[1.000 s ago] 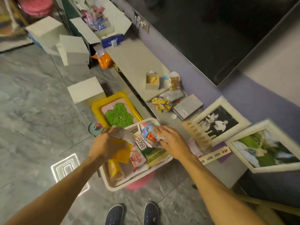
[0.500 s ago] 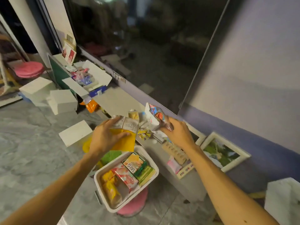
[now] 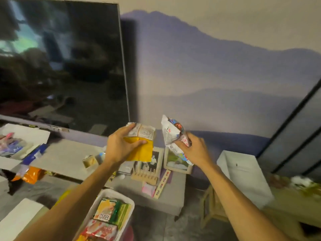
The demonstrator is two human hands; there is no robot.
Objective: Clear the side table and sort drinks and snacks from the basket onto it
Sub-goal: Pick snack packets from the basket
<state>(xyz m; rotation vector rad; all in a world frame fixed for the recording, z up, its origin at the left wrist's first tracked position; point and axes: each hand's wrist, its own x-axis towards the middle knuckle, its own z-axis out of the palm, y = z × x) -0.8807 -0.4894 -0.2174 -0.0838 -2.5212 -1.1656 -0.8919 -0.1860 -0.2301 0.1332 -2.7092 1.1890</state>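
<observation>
1. Left hand (image 3: pixel 121 146) grips a yellow packet (image 3: pixel 141 153), with the fingers over its top edge and the thumb across its front.
2. Right hand (image 3: pixel 192 150) pinches a white packet (image 3: pixel 171 134) by its lower part — the packet rises above the fingers.
3. Both packets are held above the grey counter (image 3: pixel 69 153), beyond the near basket (image 3: pixel 114 191) of cartons and packs.

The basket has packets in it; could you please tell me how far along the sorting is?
A small carton already sits on the ledge. The left hand holds a yellow packet, the right hand a white packet. Several packets wait in the basket, and photo frames crowd the ledge.
</observation>
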